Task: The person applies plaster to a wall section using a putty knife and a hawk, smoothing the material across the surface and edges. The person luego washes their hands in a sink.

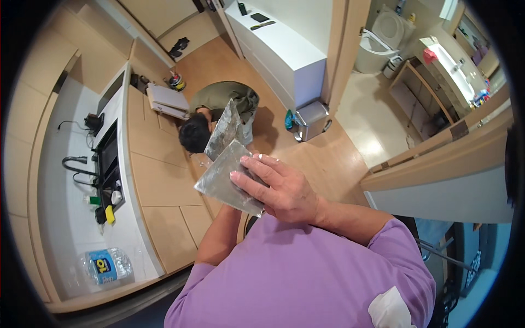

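Observation:
My right hand (284, 188) is closed on a flat, grey metal plastering blade (227, 177), its fingers lying across the face and white specks on the fingertips. Just beyond it rises a second metal blade (227, 131), smeared with pale, wet-looking filler. The two blades overlap, but whether they touch I cannot tell. My left forearm (221, 232) comes up below the nearer blade, which hides the left hand and whatever it holds.
A person (227, 98) crouches on the floor just past the blades. On the left runs a counter with a black sink (109, 158) and a large water bottle (106, 266). A silver case (314, 120) stands by a white cabinet (284, 52); a bathroom with a toilet (377, 49) opens at right.

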`<state>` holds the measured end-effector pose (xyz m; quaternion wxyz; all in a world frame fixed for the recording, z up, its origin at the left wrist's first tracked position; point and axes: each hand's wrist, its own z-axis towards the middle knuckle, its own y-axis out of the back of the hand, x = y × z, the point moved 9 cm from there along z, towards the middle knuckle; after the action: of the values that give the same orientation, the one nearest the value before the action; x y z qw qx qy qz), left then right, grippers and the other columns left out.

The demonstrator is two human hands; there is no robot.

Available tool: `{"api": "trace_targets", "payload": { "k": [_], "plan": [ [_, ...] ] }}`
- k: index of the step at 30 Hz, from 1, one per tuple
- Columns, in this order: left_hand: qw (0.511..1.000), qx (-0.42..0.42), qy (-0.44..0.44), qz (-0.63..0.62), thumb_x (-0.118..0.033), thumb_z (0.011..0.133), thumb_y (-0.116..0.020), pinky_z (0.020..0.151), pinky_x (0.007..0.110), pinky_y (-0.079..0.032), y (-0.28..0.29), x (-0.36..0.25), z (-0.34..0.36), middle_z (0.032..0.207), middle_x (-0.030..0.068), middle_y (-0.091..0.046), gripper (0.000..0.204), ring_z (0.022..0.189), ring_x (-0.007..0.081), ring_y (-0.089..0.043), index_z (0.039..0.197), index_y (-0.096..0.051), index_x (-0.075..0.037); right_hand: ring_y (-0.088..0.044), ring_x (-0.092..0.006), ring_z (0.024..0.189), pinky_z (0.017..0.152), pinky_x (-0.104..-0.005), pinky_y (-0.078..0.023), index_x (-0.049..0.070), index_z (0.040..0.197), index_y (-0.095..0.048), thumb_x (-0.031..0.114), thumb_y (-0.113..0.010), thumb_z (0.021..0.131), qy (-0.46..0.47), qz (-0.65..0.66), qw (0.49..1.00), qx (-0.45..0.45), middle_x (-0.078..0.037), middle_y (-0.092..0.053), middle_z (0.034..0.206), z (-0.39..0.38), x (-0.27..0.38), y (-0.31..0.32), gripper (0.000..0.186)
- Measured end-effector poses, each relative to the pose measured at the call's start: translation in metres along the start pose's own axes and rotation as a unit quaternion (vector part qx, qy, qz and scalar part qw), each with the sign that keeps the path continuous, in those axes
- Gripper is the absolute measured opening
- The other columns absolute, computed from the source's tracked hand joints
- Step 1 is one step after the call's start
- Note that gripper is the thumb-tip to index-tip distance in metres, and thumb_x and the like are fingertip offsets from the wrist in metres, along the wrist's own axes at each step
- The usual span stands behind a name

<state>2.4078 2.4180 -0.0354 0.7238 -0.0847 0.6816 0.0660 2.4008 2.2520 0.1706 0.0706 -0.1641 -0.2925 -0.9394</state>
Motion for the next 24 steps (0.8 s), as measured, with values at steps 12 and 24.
{"api": "trace_targets", "payload": {
  "k": [12,24],
  "plan": [
    [0.962,-0.013,0.048,-0.268,-0.054,0.098,-0.056,0.047,0.030,-0.045,0.037,-0.014,-0.046,0.069,0.0053,-0.057,0.046,0.054,0.0163,-0.055,0.088,-0.055,-0.009,-0.066,-0.0366,0.106,0.090,-0.0418,-0.055,0.010,0.142,-0.056,0.005,-0.073,0.077,-0.043,0.101,0.994,0.012,-0.019,-0.065,0.123,0.022,-0.028,-0.091,0.067],
    [0.978,-0.110,0.149,-0.101,-0.073,0.100,-0.036,0.040,0.027,-0.037,0.161,0.041,-0.144,0.054,0.0023,-0.045,0.071,0.043,0.0119,-0.046,0.080,-0.053,-0.006,-0.071,-0.0352,0.092,0.083,-0.0390,-0.055,0.001,0.123,-0.062,0.020,-0.060,0.102,-0.324,0.207,0.916,0.113,-0.016,-0.073,0.102,0.022,-0.099,-0.279,0.028]
  ]
}}
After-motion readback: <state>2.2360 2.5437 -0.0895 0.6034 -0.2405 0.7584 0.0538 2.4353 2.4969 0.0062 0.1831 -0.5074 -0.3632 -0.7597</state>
